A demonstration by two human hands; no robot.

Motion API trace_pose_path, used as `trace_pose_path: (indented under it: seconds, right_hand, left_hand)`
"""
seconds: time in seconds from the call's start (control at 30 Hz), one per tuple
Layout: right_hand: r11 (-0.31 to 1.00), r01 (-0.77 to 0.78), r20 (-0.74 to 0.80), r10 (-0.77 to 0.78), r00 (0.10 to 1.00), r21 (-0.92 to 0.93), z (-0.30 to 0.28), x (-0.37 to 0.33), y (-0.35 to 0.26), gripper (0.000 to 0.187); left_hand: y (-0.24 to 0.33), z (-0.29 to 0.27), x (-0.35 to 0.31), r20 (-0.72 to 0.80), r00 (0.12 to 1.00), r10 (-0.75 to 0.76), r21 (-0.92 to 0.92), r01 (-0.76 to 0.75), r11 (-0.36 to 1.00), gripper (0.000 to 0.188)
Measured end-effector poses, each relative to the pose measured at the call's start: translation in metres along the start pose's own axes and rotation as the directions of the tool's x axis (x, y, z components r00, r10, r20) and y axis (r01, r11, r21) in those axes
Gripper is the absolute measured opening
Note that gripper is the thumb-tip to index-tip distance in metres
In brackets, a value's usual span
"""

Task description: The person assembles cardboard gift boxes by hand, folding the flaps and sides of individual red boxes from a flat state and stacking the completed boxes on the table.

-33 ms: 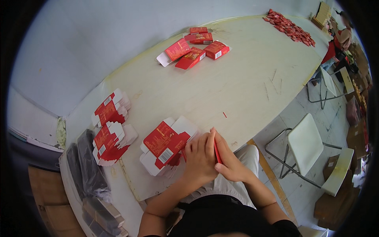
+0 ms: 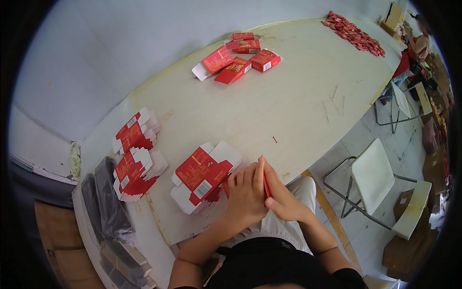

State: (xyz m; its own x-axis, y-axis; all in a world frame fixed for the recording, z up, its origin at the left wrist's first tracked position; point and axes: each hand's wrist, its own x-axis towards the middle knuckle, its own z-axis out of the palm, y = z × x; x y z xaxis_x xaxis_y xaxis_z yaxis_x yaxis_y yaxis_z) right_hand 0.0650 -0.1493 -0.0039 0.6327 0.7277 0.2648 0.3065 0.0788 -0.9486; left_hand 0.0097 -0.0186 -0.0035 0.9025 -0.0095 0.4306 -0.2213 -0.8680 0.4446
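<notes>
Moved slightly rightward since the earlier frame, with little other change: left hand (image 2: pixel 247 192), right hand (image 2: pixel 285 201) and the thin red card (image 2: pixel 267 188) between. At far left, brown cardboard (image 2: pixel 57 236), then dark bags (image 2: pixel 113 197) along the near end of the pale table (image 2: pixel 298 91), with wrapped bundles (image 2: pixel 127 265) below. Next, two stacks of flat red-and-white cartons (image 2: pixel 130 176), fanned and close together. Further right, another stack (image 2: pixel 198 174), just beside the left hand. Behind, near the wall, five formed boxes (image 2: pixel 264 60) in a loose cluster, one with a white flap out. Near the table's front edge, left hand closed against the card, palm hidden; right hand gripping from the other side, thumb along the near end, fingers pointing away. Beyond the fingertips, a red strip (image 2: pixel 275 139) flat on the table. To the right, thin sticks (image 2: pixel 326 111), a heap of red packets (image 2: pixel 353 34) at the far end, white chairs (image 2: pixel 373 168) on the floor, and at far right a person (image 2: pixel 421 44).
</notes>
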Motion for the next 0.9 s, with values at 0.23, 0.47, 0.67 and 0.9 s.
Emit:
trace_pose_path:
  seconds: [0.23,0.47,0.67,0.9]
  right_hand:
    - [0.843,-0.299,0.026,0.322,0.947,0.447,0.002,-0.001,-0.008,0.060]
    - [0.776,-0.281,-0.052,0.373,0.926,0.564,0.003,-0.010,-0.020,0.058]
    - [0.818,-0.321,-0.031,0.380,0.924,0.477,0.001,-0.015,-0.021,0.055]
    - [0.944,-0.325,-0.254,0.328,0.910,0.055,0.015,-0.017,-0.027,0.063]
  left_hand:
    - [0.003,0.001,-0.007,0.047,0.997,0.064,0.093,-0.068,0.993,0.083]
    - [0.011,-0.020,-0.008,0.008,0.999,-0.035,0.201,0.033,0.979,0.089]
    - [0.010,-0.020,-0.015,0.026,0.995,-0.101,0.163,0.095,0.982,0.082]
    - [0.014,0.001,-0.016,-0.096,0.993,-0.075,0.143,0.088,0.986,0.057]
